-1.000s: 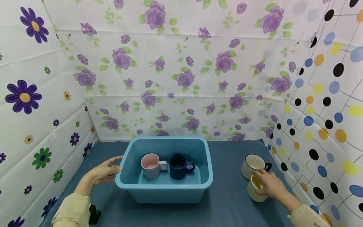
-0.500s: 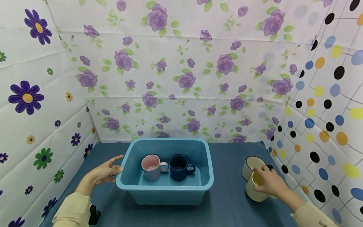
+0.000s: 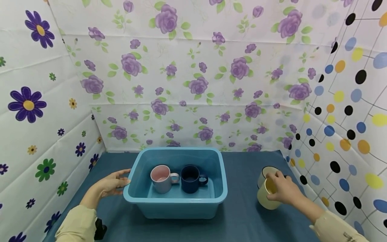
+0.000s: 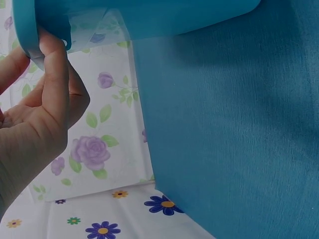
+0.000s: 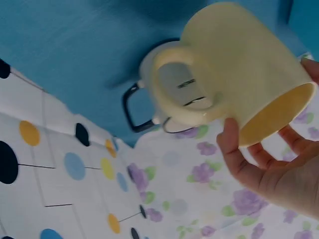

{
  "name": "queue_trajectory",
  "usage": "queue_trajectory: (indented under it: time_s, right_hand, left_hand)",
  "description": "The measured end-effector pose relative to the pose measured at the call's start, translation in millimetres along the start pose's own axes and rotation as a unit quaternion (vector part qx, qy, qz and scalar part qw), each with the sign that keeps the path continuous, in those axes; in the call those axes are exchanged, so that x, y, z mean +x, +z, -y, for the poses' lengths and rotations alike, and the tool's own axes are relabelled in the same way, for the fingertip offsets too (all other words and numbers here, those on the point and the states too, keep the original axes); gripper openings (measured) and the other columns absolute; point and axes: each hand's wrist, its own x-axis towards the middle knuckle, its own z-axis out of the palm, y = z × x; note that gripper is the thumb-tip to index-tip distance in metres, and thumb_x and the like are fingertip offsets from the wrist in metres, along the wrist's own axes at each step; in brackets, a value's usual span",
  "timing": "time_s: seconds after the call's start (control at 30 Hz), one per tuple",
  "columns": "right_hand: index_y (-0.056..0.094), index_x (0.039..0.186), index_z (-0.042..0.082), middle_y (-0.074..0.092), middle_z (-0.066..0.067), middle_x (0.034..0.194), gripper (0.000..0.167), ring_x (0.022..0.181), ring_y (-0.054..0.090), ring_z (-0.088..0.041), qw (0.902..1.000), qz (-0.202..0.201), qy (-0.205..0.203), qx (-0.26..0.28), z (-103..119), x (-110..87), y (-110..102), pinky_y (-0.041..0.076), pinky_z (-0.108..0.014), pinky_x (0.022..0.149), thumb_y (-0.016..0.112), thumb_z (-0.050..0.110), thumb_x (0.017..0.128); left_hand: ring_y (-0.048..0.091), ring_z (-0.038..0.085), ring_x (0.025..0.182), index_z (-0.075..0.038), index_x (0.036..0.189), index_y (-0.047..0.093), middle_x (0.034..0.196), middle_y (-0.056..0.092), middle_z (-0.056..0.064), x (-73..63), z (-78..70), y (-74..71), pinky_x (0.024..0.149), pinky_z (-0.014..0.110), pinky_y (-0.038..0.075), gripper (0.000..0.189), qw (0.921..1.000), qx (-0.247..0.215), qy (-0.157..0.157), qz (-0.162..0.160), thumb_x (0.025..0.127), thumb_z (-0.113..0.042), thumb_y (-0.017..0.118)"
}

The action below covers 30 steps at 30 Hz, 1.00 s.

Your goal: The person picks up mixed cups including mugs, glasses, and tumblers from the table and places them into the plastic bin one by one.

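A light blue plastic basin (image 3: 175,208) holds a pink mug (image 3: 161,183) and a navy mug (image 3: 189,181), both upright side by side with handles to the right. My left hand (image 3: 109,184) pinches the basin's left rim, fingertips hooked under the lip in the left wrist view. On the right, my right hand (image 3: 283,189) grips a pale yellow mug (image 5: 244,59) by its rim, fingers spread around the mouth. That mug is raised and slightly tilted. Behind it stands a white mug (image 3: 264,174) with a black rim and black handle, partly hidden by the hand and yellow mug.
A dark blue cloth (image 3: 242,215) covers the table. Patterned sheets stand on three sides: purple roses (image 3: 198,85) at the back, flowers on the left, coloured dots on the right. A black object (image 3: 100,229) sits at the left sleeve.
My right hand has lifted the yellow mug off the cloth and carried it slightly left, tilting it. The left hand, basin and the mugs inside have stayed put.
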Motion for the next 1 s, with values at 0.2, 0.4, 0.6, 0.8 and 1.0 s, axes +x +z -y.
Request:
queue_trajectory:
  time_s: [0.2, 0.4, 0.6, 0.8, 1.0]
  right_hand:
    - [0.055, 0.116, 0.003, 0.050, -0.023, 0.103, 0.061, 0.074, 0.046, -0.035, 0.9994, -0.032, -0.015, -0.005, 6.6, 2.4, -2.7, 0.040, -0.034, 0.051, 0.083, 0.021, 0.065]
    - [0.056, 0.116, 0.002, 0.051, -0.022, 0.102, 0.061, 0.071, 0.042, -0.030, 0.9988, -0.038, -0.027, -0.014, 9.2, 6.0, -6.7, 0.038, -0.035, 0.054, 0.082, 0.022, 0.065]
    - [0.055, 0.117, 0.001, 0.051, -0.021, 0.099, 0.062, 0.064, 0.044, -0.022, 0.9983, -0.033, -0.043, -0.020, 13.7, 10.5, -13.7, 0.038, -0.031, 0.052, 0.082, 0.025, 0.067]
    - [0.053, 0.117, 0.001, 0.052, -0.022, 0.099, 0.061, 0.059, 0.046, -0.018, 0.9986, -0.004, -0.049, -0.021, 22.5, 17.7, -23.9, 0.036, -0.027, 0.048, 0.080, 0.028, 0.070]
    - [0.054, 0.119, 0.002, 0.059, -0.016, 0.096, 0.059, 0.065, 0.050, -0.016, 0.9980, 0.014, -0.058, -0.020, 33.3, 24.5, -34.7, 0.037, -0.027, 0.051, 0.078, 0.030, 0.072]
  left_hand:
    - [0.060, 0.016, 0.096, 0.006, 0.148, 0.006, 0.117, 0.056, 0.017, -1.3, -0.9, -0.4, 0.085, 0.044, 0.053, 0.071, 1.0000, -0.001, -0.004, -0.002, 0.097, -0.011, 0.051]
    - [0.060, 0.016, 0.096, 0.005, 0.148, 0.005, 0.121, 0.055, 0.019, 0.0, 0.2, -0.9, 0.085, 0.043, 0.053, 0.072, 0.9999, -0.008, -0.006, 0.004, 0.097, -0.012, 0.052]
    - [0.060, 0.016, 0.096, 0.005, 0.149, 0.006, 0.124, 0.053, 0.023, 0.0, 1.4, -0.2, 0.084, 0.043, 0.053, 0.072, 0.9999, -0.005, -0.011, -0.002, 0.096, -0.013, 0.053]
    - [0.060, 0.017, 0.096, 0.005, 0.149, 0.007, 0.125, 0.053, 0.024, -0.2, 1.2, 0.4, 0.085, 0.044, 0.053, 0.072, 0.9998, -0.003, -0.015, -0.009, 0.096, -0.013, 0.053]
    - [0.059, 0.018, 0.097, 0.004, 0.149, 0.009, 0.124, 0.053, 0.023, 0.3, -1.2, 0.3, 0.086, 0.045, 0.052, 0.070, 0.9996, 0.001, -0.022, -0.015, 0.097, -0.014, 0.052]
